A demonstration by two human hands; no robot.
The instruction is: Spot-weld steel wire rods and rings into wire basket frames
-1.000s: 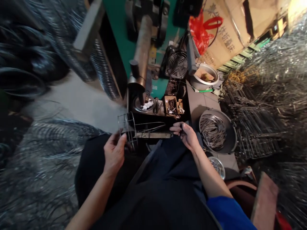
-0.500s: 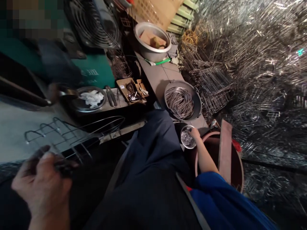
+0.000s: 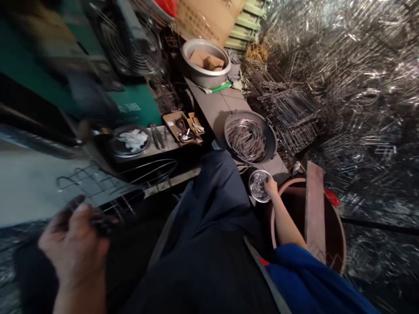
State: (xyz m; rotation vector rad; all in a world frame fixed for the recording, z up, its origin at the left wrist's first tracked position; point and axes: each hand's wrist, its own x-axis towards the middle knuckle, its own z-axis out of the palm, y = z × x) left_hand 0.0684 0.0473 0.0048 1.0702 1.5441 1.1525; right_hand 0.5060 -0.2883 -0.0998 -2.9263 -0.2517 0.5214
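My left hand (image 3: pixel 77 240), slightly blurred, is closed around the near side of a bent-wire rack (image 3: pixel 101 183). That rack has a row of hooked wires at one end and a long narrow loop at the other. A dark, blurred piece shows by the fingers, and I cannot make it out. On the other side, my right hand (image 3: pixel 270 187) reaches into a small round metal bowl (image 3: pixel 251 192). Short shiny metal pieces (image 3: pixel 258 184) fill the bowl. The right fingers are bent down among them, with the tips hidden.
A wide pan of bent wire rods (image 3: pixel 247 139) sits beyond the bowl. A reddish barrel (image 3: pixel 342 244) with a board (image 3: pixel 314 209) across it stands at right. Piled wire racks (image 3: pixel 294 113) fill the right side. A green machine (image 3: pixel 137 107) and pliers (image 3: pixel 157 136) are at left.
The view has shifted a little, so my left hand and the wire rack appear farther right. My right hand stays in the small bowl.
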